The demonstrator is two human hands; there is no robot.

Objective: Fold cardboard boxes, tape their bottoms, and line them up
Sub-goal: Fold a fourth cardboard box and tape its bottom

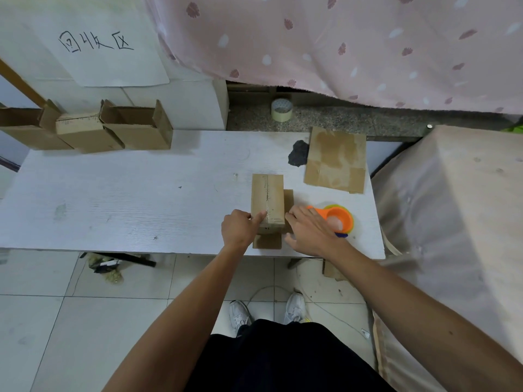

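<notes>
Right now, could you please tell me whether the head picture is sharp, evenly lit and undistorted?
Head view: the white table looks slightly bowed by the wide-angle lens; head view: lighting is soft and even, no glare or hard shadows; head view: the brown cardboard box, left hand and right hand are sharp; the beige covered block looks smeared.

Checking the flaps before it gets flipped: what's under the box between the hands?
Cardboard pokes out from under the box: a near flap at its front end and a right flap along its side, both flat on the table. The rest beneath is covered by the box itself.
</notes>
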